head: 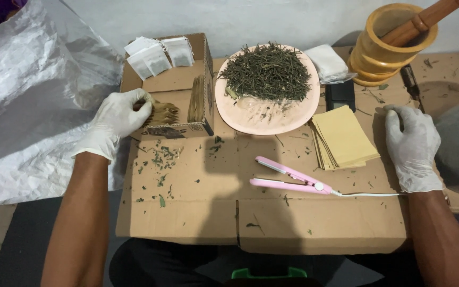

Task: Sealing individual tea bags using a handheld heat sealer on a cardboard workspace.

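My left hand [117, 118], in a white glove, reaches into an open cardboard box [200, 109] and touches a stack of brown packets [161, 112] inside it. White filter bags [158, 55] stand at the box's far end. My right hand [411, 144], also gloved, lies flat and open on the cardboard sheet [213, 212], just right of a pile of yellow paper pouches [343, 137]. A pink plate [264, 119] heaped with dried green leaves [265, 72] sits between the hands. A pink hair-straightener style sealer [289, 179] lies in front of the plate.
A wooden mortar with pestle [391, 42] stands at the back right, a small dark scale [340, 94] and folded white bags [326, 62] beside it. Crumpled silver foil sheeting [27, 101] fills the left. Leaf crumbs dot the cardboard. The sealer's white cord [367, 195] runs right.
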